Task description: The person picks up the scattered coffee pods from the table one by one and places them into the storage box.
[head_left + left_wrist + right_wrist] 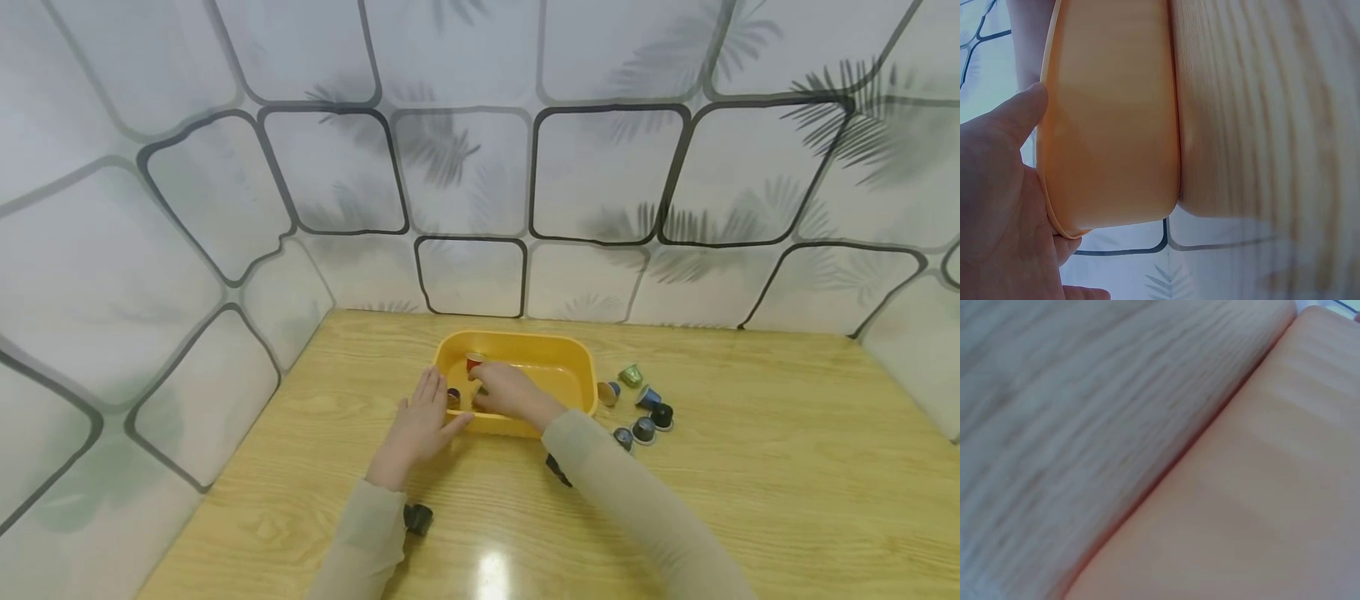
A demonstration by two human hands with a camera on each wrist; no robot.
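The yellow plastic tray (555, 343) sits on the wooden table. My left hand (422, 421) rests on its near left corner, fingers extended along the left end and thumb over the front rim; the left wrist view shows this hand (997, 181) against the tray's rim. Inside the tray, my right hand (513, 392) pinches a dull-coloured coffee capsule (481, 390), mostly covered by the fingers. Just beyond its fingertips is a red coffee capsule (474, 361). A dark coffee capsule (453, 397) lies by the tray's left end. The right wrist view shows only tray wall and table.
Right of the tray lie several loose capsules, among them a green one (631, 375), a blue one (648, 397) and a black one (662, 416). Black capsules (418, 519) lie beside the left sleeve, others (557, 467) beside the right sleeve. Patterned curtains stand behind the table.
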